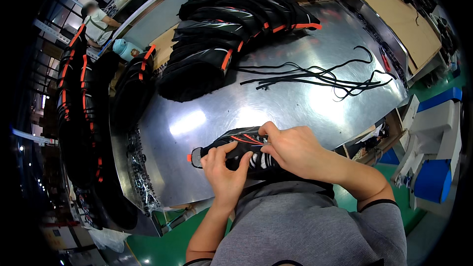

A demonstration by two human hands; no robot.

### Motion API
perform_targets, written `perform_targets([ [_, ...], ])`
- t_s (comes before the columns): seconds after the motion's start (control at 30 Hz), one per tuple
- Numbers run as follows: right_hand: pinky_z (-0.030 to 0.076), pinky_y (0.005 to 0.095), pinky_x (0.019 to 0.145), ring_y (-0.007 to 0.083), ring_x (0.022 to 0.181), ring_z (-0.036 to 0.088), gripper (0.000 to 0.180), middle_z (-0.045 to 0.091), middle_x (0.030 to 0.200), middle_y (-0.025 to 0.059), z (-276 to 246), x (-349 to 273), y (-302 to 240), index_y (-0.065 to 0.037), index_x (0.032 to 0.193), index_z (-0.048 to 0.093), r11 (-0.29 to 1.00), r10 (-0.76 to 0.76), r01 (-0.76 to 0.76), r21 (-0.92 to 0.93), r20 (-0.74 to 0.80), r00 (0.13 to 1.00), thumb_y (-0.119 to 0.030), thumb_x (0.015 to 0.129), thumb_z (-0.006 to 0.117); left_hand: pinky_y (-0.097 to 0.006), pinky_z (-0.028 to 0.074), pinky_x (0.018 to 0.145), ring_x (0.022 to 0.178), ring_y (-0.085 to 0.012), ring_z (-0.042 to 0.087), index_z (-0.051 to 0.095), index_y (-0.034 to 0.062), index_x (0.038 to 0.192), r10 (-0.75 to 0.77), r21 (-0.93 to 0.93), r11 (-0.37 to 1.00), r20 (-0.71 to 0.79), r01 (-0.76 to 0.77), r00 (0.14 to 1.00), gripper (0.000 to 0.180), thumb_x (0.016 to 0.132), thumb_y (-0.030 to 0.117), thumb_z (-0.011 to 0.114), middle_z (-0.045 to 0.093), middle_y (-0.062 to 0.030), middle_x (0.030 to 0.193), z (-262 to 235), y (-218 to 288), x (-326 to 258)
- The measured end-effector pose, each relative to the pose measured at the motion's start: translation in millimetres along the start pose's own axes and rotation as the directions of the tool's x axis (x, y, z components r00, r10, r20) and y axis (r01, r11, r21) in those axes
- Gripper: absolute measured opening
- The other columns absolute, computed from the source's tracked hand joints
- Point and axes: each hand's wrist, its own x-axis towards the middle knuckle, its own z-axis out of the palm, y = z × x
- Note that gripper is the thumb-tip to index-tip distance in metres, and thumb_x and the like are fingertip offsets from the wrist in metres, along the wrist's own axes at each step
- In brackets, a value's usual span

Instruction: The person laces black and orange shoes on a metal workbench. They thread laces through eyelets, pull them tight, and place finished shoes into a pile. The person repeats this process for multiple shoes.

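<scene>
Close to my body, a black shoe upper (pixel 231 138) with orange and white trim lies on its side at the metal table's near edge. A loop with an orange tab sticks out at its left end. My left hand (pixel 222 171) grips the upper, thumb and fingers apart across its middle. My right hand (pixel 295 150) is bent over the right part of the upper, thumb and forefinger pinched at the lacing edge; what lies between those fingertips is hidden. Beyond the hands, several loose black laces (pixel 315 76) are spread over the table.
Nested rows of black shoe uppers (pixel 217 34) with orange strips line the far side of the metal table (pixel 192 177). More stacked uppers (pixel 79 113) stand at the left, near a light-blue bottle (pixel 125 48). Cardboard (pixel 394 19) and a white-and-blue chair (pixel 436 148) are at the right. Another person (pixel 96 23) is far left.
</scene>
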Motion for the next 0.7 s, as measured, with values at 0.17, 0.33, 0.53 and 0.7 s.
perform_targets([
  [0.17,0.05,0.0437,0.057,0.034,0.068,0.069,0.029,0.07,0.073,0.012,7.4,2.0,2.7,-0.001,0.111,0.052,1.0,0.012,-0.012,0.006,0.057,0.998,-0.02,0.094,0.066,-0.032,0.042,0.081,0.091,-0.0197,0.051,0.071,0.0065,0.104,0.002,-0.008,1.0,0.003,-0.002,1.0,0.037,0.072,0.013,0.088,0.067,-0.0039,0.099,1.3,-1.9,-0.8],
  [0.33,0.05,0.0447,0.058,0.035,0.069,0.069,0.033,0.07,0.074,0.0129,11.6,9.2,4.1,-0.002,0.115,0.051,0.998,0.03,-0.023,-0.054,0.136,0.99,-0.023,0.095,0.066,-0.035,0.041,0.081,0.086,-0.0214,0.054,0.07,0.0078,0.1,0.0,-0.019,1.0,-0.019,0.0,1.0,0.036,0.07,0.015,0.089,0.065,-0.0038,0.092,1.2,0.9,-0.5],
  [0.53,0.052,0.0417,0.056,0.0339,0.068,0.07,0.037,0.069,0.073,0.0153,15.7,17.2,-0.9,0.006,0.113,0.05,0.992,-0.015,0.04,-0.121,0.203,0.979,-0.012,0.087,0.068,-0.031,0.041,0.076,0.084,-0.0179,0.051,0.07,0.0056,0.105,-0.098,-0.168,0.98,0.059,0.106,0.993,0.032,0.076,0.008,0.083,0.065,-0.0033,0.094,-0.8,-2.1,-4.1],
  [0.7,0.055,0.038,0.057,0.0329,0.066,0.071,0.065,0.068,0.071,0.0162,63.4,28.9,-10.5,0.017,0.132,0.043,0.951,-0.1,0.134,-0.278,0.133,0.986,-0.004,0.077,0.07,-0.035,0.042,0.075,0.079,-0.0219,0.051,0.071,0.008,0.108,-0.095,-0.141,0.984,0.112,0.111,0.989,0.025,0.083,0.004,0.071,0.061,-0.0052,0.088,8.5,-7.0,-1.3],
])
